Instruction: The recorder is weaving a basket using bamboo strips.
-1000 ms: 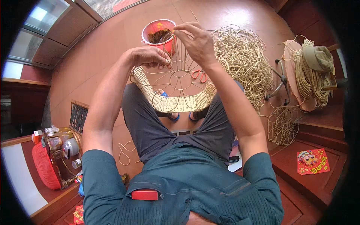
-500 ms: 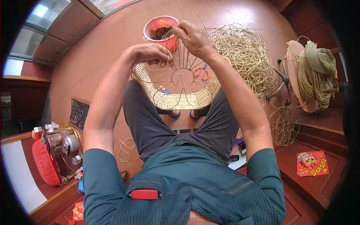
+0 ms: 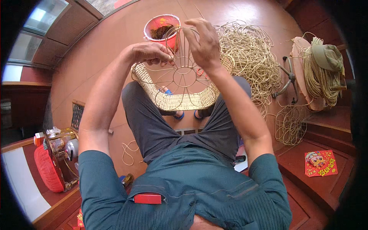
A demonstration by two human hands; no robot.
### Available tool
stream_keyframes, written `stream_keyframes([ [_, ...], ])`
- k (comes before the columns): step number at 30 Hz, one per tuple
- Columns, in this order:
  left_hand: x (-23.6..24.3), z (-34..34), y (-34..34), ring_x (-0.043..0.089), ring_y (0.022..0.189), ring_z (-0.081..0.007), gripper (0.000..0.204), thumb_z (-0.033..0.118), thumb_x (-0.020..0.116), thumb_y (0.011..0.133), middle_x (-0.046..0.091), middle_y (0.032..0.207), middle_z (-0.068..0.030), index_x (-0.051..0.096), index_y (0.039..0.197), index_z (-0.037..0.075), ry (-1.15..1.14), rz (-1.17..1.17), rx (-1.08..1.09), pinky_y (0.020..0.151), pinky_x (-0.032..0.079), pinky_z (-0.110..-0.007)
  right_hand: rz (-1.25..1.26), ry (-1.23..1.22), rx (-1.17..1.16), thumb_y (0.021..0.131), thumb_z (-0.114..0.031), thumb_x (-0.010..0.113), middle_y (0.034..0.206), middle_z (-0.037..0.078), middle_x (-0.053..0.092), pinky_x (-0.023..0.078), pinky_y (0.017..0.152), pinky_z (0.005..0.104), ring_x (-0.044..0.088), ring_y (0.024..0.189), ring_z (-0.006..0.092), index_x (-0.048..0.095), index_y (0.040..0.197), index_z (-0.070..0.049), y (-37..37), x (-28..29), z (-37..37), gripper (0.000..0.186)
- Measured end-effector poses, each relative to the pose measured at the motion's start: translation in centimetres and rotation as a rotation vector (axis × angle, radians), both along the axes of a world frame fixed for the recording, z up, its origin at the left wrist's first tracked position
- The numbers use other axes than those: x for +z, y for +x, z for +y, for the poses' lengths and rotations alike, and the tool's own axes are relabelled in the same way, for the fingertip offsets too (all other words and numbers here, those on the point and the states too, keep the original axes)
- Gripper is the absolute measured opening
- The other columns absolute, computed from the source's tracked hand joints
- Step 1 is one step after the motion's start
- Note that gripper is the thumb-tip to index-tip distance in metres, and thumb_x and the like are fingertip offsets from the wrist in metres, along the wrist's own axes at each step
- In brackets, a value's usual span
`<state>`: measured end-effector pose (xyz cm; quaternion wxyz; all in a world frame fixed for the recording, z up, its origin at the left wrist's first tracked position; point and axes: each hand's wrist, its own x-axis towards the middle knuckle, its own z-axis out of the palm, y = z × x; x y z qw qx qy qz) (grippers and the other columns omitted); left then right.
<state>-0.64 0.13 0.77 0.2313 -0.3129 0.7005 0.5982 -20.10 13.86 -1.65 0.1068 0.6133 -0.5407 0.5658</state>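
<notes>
A half-woven piece with a wire-like spoked centre point(image 3: 183, 76) and a pale woven band point(image 3: 178, 100) rests across my knees. My left hand point(image 3: 153, 53) pinches a thin strand at the upper left of the spokes. My right hand point(image 3: 201, 42) is raised at the top of the upper loop, touching or very near it, with index finger and thumb apart. Red scissors point(image 3: 200, 71) are partly hidden behind the frame and my right arm.
A red bucket point(image 3: 161, 28) holding dark material stands beyond the frame. Tangled cord point(image 3: 249, 57) lies at right, beside a metal chair base point(image 3: 289, 78) and coiled cord with a cap point(image 3: 322, 73). At left are a cluttered stand point(image 3: 61, 149) and red mesh cover point(image 3: 48, 166).
My right hand has shifted slightly rightward and its index finger and thumb have spread from their earlier pinch. The woven piece has risen a little in view; my left hand stays at the strand.
</notes>
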Motion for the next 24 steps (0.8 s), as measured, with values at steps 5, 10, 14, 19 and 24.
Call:
stream_keyframes([
  [5, 0.4, -0.6, -0.9, 0.045, 0.059, -0.0015, 0.022, 0.029, 0.075, 0.102, 0.062, 0.074, 0.0074, 0.079, 0.112, 0.010, -0.051, -0.027, -0.076, 0.051, 0.033, -0.023, -0.313, 0.227, 0.162, 0.102, -0.008, 0.068, 0.112, 0.018, 0.074, 0.057, 0.092, 0.0439, 0.073, 0.104, 0.0361, 0.073, 0.120, -0.002, 5.2, -4.5, 8.8, 0.019],
  [10, -0.9, -1.4, -1.8, 0.049, 0.062, -0.0025, 0.022, 0.026, 0.076, 0.102, 0.064, 0.076, 0.0068, 0.078, 0.116, 0.009, 0.060, -0.058, -0.076, 0.053, 0.035, -0.022, -0.736, 0.453, 0.223, 0.105, -0.008, 0.063, 0.116, 0.019, 0.074, 0.057, 0.098, 0.0415, 0.074, 0.111, 0.0315, 0.070, 0.129, 0.000, 8.4, -8.4, 10.4, 0.027],
  [14, -1.3, -1.8, -2.5, 0.055, 0.068, -0.0018, 0.016, 0.020, 0.070, 0.106, 0.073, 0.088, 0.0048, 0.076, 0.118, 0.011, 0.121, -0.126, -0.117, 0.058, 0.043, -0.021, -1.045, 0.606, 0.383, 0.110, -0.010, 0.056, 0.143, 0.013, 0.065, 0.053, 0.109, 0.0364, 0.067, 0.126, 0.0243, 0.054, 0.152, 0.002, 7.9, -10.5, 8.9, 0.043],
  [19, -0.8, -1.7, -2.9, 0.057, 0.059, -0.0039, 0.019, 0.025, 0.076, 0.104, 0.076, 0.082, 0.0002, 0.080, 0.110, 0.008, 0.119, -0.222, -0.079, 0.052, 0.042, -0.021, -1.597, 0.614, 0.525, 0.106, -0.008, 0.058, 0.153, 0.012, 0.052, 0.058, 0.089, 0.0330, 0.062, 0.100, 0.0161, 0.044, 0.160, -0.001, 8.6, -6.8, 8.7, 0.057],
  [24, -0.5, -0.9, -4.1, 0.055, 0.051, -0.0036, 0.022, 0.031, 0.075, 0.104, 0.074, 0.073, 0.0015, 0.081, 0.098, 0.010, 0.157, -0.370, -0.183, 0.046, 0.041, -0.021, -1.596, 0.667, 0.581, 0.105, -0.006, 0.057, 0.138, 0.008, 0.056, 0.056, 0.079, 0.0285, 0.056, 0.092, 0.0091, 0.045, 0.161, -0.005, 8.0, -5.9, 8.6, 0.057],
])
